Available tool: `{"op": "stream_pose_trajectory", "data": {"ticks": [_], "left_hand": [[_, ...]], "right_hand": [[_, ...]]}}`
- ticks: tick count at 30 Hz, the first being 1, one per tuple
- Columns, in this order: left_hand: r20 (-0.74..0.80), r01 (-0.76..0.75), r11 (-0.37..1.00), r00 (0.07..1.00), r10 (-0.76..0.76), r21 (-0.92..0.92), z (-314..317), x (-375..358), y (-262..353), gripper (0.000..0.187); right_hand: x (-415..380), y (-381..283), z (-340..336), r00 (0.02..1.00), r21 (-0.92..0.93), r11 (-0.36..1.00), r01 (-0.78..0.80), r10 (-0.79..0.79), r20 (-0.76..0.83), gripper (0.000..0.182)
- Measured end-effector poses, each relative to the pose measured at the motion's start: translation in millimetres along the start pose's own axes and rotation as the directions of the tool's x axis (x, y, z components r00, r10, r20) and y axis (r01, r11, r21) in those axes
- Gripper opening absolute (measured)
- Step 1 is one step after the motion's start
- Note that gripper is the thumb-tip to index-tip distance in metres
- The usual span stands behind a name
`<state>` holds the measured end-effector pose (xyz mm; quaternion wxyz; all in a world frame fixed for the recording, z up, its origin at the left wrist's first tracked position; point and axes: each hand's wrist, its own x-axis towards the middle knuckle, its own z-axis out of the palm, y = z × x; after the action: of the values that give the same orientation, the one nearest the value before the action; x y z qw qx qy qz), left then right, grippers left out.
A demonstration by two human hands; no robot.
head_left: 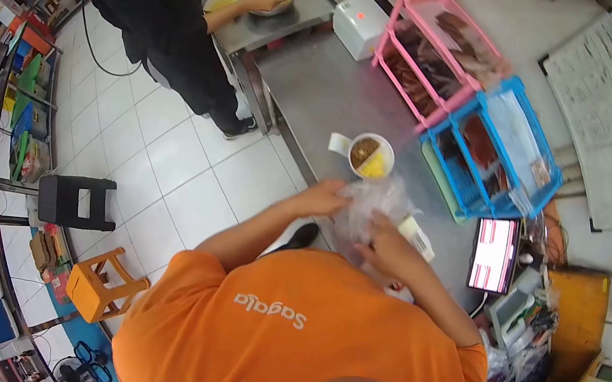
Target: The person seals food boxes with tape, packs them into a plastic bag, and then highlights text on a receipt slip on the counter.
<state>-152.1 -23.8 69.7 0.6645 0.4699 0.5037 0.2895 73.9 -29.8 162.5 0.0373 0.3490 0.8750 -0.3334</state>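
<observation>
A thin clear plastic bag [370, 206] is bunched up between my two hands, close to my body at the metal table's edge. My left hand [327, 198] pinches its left side with the fingers closed. On the other side my right hand [389, 246] grips the bag, its fingertips partly hidden by the crumpled plastic. Just beyond the bag stands a white paper bowl [371, 156] with brown and yellow food in it and a white flap sticking out to the left. Beside my right hand lies a white, label-like packet [416, 237].
Pink [436, 54] and blue [497, 151] racks hold packed goods on the metal table [316, 86]. A lit screen [494, 254] stands at the right. A co-worker in black [154, 9] reaches into a metal bowl [278, 2]. Black [77, 201] and orange [101, 284] stools stand on the floor.
</observation>
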Motion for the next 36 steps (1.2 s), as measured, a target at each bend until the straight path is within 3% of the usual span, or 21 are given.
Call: {"op": "stream_pose_trajectory", "data": {"ticks": [1, 3, 4, 6, 7, 9, 10, 11, 12, 14, 16, 17, 19, 21, 22, 24, 26, 27, 29, 33, 36], "left_hand": [[-0.014, 0.086, 0.98, 0.996, -0.09, -0.177, 6, -11, 22, 0.048], [0.031, 0.078, 0.961, 0.997, -0.072, -0.264, 3, -15, 37, 0.045], [0.078, 0.078, 0.934, 0.995, -0.054, -0.35, 3, -15, 38, 0.042], [0.067, 0.01, 0.939, 0.998, 0.014, -0.343, 7, -14, 34, 0.04], [0.056, -0.06, 0.942, 0.995, 0.084, -0.33, 8, -12, 34, 0.037], [0.103, -0.107, 0.95, 0.984, 0.142, -0.292, 8, 3, 16, 0.034], [0.031, -0.274, 0.922, 0.956, 0.293, -0.275, 9, 10, 6, 0.035], [-0.038, -0.434, 0.867, 0.898, 0.438, -0.245, 8, 17, -3, 0.035], [-0.042, -0.437, 0.865, 0.896, 0.441, -0.246, 0, 14, 2, 0.035], [-0.047, -0.216, 0.97, 0.976, 0.212, -0.11, -15, -2, 25, 0.042], [-0.033, -0.174, 0.983, 0.984, 0.173, -0.058, -22, -4, 36, 0.043], [-0.019, -0.132, 0.991, 0.991, 0.132, -0.001, -23, -5, 38, 0.043], [0.005, -0.151, 0.988, 0.989, 0.151, 0.015, -18, -1, 33, 0.045], [0.031, -0.172, 0.985, 0.985, 0.171, 0.033, -9, 3, 30, 0.046], [0.07, -0.216, 0.976, 0.974, 0.216, 0.003, -2, 5, 30, 0.049], [0.117, -0.254, 0.967, 0.96, 0.255, -0.026, 3, 0, 38, 0.051], [0.492, -0.043, 0.999, 0.87, 0.036, 0.001, 4, -8, 65, 0.056], [0.496, -0.042, 0.999, 0.868, 0.033, 0.007, 8, -7, 62, 0.056], [0.613, -0.235, 0.97, 0.775, 0.152, 0.057, 18, -7, 52, 0.054], [0.659, -0.217, 0.952, 0.752, 0.022, 0.216, 23, -12, 64, 0.053], [0.651, -0.181, 0.962, 0.759, 0.003, 0.206, 36, 0, 39, 0.051]], "right_hand": [[16, -1, 5, 1.0, -0.003, 1.0, 0.004, -0.004, -0.001, 0.043], [47, -1, 16, 0.958, -0.088, 0.99, -0.113, 0.132, 0.255, 0.039], [65, -5, 10, 0.956, -0.088, 0.99, -0.114, 0.133, 0.261, 0.039], [105, -12, -9, 0.651, -0.344, 0.91, -0.233, 0.409, 0.64, 0.038], [114, 3, 4, 0.648, -0.345, 0.909, -0.234, 0.41, 0.641, 0.038], [126, 45, 46, 0.487, -0.324, 0.936, -0.137, 0.348, 0.801, 0.039], [121, 33, 43, 0.617, -0.39, 0.911, -0.134, 0.385, 0.686, 0.036], [120, 23, 42, 0.617, -0.393, 0.91, -0.133, 0.386, 0.685, 0.036], [119, 16, 41, 0.618, -0.478, 0.877, -0.053, 0.405, 0.673, 0.035], [118, 5, 27, 0.619, -0.558, 0.829, 0.028, 0.424, 0.661, 0.034], [104, 0, 2, 0.776, -0.475, 0.88, -0.005, 0.303, 0.553, 0.028], [96, -2, -9, 0.775, -0.472, 0.882, -0.006, 0.302, 0.555, 0.028], [77, -5, -35, 0.824, -0.263, 0.963, -0.06, 0.197, 0.532, 0.026], [37, -22, -61, 0.986, 0.187, 0.978, -0.09, 0.062, 0.153, 0.029], [16, -13, -61, 0.99, 0.342, 0.93, -0.13, 0.138, 0.003, 0.032], [-33, 5, -59, 0.85, 0.586, 0.795, -0.159, 0.412, -0.328, 0.037], [-82, 23, -44, 0.428, 0.719, 0.682, -0.135, 0.694, -0.579, 0.035], [-110, 38, -27, 0.159, 0.759, 0.642, -0.109, 0.765, -0.624, 0.031], [-181, 92, 38, -0.039, 0.919, 0.381, -0.096, 0.922, -0.386, 0.032], [-160, 72, 128, 0.072, 0.995, -0.041, 0.093, 0.997, 0.034, 0.047], [-118, 41, 134, 0.161, 0.981, -0.174, 0.088, 0.974, 0.158, 0.062]]}}
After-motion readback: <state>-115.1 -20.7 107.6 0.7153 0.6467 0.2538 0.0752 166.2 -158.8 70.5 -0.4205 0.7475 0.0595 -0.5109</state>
